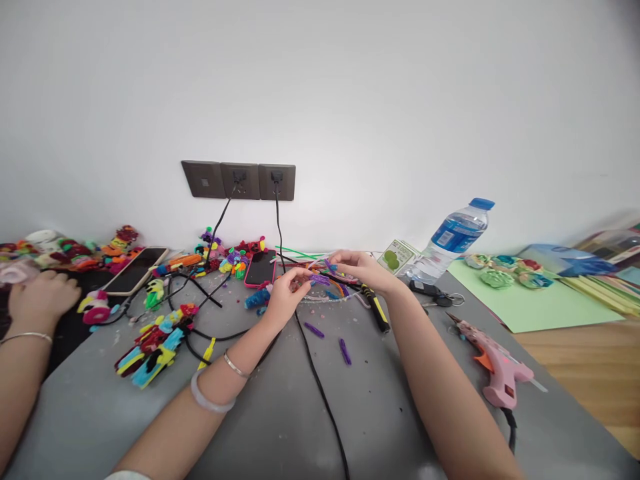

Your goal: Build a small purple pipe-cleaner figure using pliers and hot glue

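Note:
My left hand (286, 298) pinches a folded purple pipe cleaner (321, 280) over the middle of the grey table. Close by on the right, my right hand (367, 271) has its fingertips closed on another bit of purple pipe cleaner (330, 265). Whether the two purple bits are joined I cannot tell. Below the hands, two short purple pipe cleaner pieces lie apart on the tabletop (370, 407). Just under my right hand is a black and yellow tool handle (376, 309), its other end hidden. Loose coloured pipe cleaners lie behind my fingers, partly covered.
A pink glue gun (495, 367) rests at the right, near keys (443, 297), a water bottle (453, 240) and a juice carton (397, 257). Black cables (320, 387) cross the table. Pipe cleaner figures (155, 347) and phones are at left, beside another person's hand (44, 301).

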The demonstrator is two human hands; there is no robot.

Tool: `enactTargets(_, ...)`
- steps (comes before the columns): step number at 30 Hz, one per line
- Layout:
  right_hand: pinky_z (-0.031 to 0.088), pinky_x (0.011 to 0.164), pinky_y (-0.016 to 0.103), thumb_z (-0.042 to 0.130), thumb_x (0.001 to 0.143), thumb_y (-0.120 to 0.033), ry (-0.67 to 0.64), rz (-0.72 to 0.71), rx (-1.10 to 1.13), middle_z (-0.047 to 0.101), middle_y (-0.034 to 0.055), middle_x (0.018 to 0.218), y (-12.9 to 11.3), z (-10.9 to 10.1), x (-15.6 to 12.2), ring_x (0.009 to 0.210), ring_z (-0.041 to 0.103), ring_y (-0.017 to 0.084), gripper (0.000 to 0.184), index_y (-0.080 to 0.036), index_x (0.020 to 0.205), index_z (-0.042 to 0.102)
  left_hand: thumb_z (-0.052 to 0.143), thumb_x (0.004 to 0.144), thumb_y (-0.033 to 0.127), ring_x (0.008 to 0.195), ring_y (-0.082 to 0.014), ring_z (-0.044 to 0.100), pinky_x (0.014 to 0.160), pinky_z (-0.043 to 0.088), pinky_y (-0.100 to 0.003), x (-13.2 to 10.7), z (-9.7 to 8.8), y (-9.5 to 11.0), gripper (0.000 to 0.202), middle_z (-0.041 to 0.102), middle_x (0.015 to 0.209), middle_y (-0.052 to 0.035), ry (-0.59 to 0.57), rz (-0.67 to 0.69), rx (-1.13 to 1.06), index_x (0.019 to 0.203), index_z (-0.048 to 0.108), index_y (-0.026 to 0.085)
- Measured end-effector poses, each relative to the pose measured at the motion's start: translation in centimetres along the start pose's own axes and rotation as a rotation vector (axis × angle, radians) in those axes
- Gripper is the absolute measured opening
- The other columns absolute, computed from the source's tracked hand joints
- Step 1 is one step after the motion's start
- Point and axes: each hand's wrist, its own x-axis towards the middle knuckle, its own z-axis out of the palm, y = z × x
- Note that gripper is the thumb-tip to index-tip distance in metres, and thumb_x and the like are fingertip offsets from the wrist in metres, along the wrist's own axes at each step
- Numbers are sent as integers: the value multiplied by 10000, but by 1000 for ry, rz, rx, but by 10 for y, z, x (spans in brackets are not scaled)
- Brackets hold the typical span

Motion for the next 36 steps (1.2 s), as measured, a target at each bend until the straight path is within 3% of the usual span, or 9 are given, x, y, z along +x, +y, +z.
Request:
enactTargets(5,449,843,304,692,798,-440,-124,-116,84,637,66,1046,8,1,4,916,589,180,276,-168,774,650,650,809,249,832,-187,667,719,555,-286,-1,1,0,167,712,944,-76,-11,-39,-24,952,688,169)
enactTargets(12,428,890,321,725,781,-442,-128,-128,146,625,65,1015,13,1,4,957,577,190,283,-173,753,642,666,809,279,879,-198,679,762,557,-297,-1,0,0,189,724,968,-80,-16,-68,-47,964,698,176)
enactTargets(36,425,799,314,740,800,-388,-191,-113,245,607,38,902,15,9,3,844,557,179,240,-186,726,634,673,810,329,888,-204,693,775,562,-304,-2,-1,8,252,742,971,-94,-71,-110,-76,984,690,147)
